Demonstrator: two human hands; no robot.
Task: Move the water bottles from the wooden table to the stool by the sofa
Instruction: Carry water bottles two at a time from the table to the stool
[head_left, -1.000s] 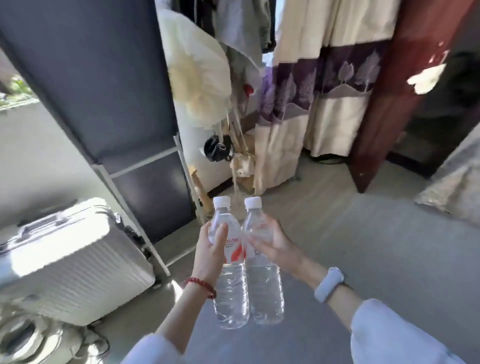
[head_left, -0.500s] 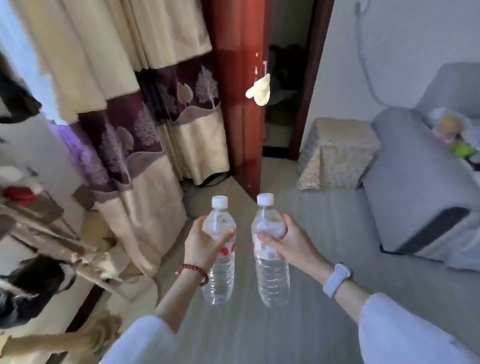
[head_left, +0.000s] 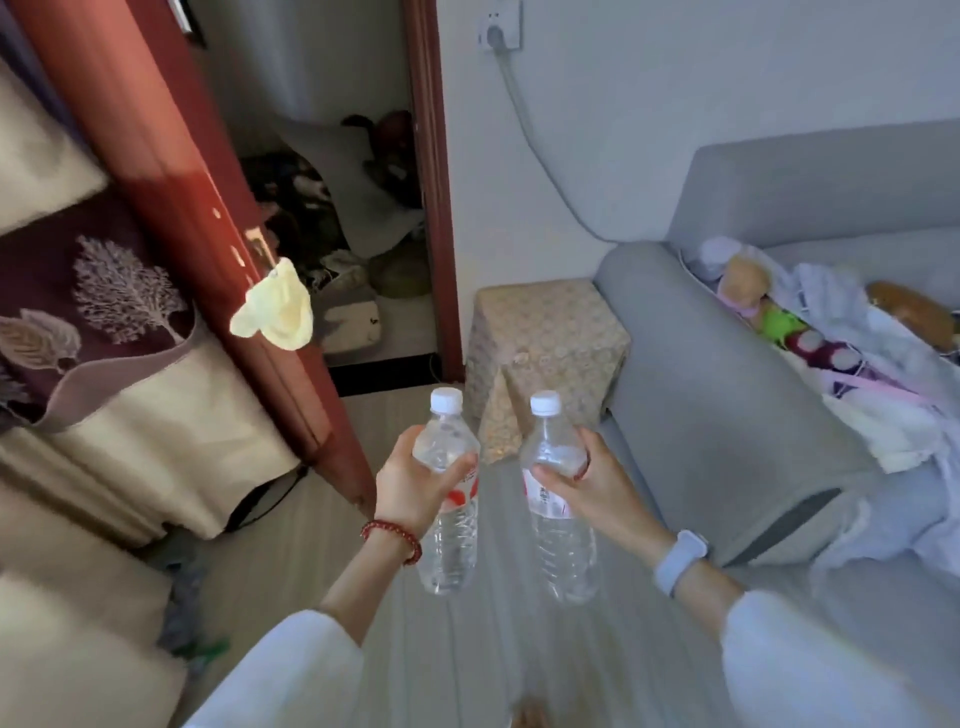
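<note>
Two bottles, each upright in mid-air: left hand (head_left: 415, 488) wrapped around left bottle (head_left: 449, 499), right hand (head_left: 592, 486) around right bottle (head_left: 558, 499). Just beyond them a patterned stool (head_left: 545, 332) stands against the grey sofa (head_left: 727, 415), its top bare. Left, a red door (head_left: 171, 208) with a yellow cloth (head_left: 275, 314) hanging; curtain (head_left: 104, 322) beside it

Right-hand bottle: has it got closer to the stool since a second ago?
Yes. The right-hand bottle now overlaps the stool beside the sofa; the stool was out of view earlier.
</note>
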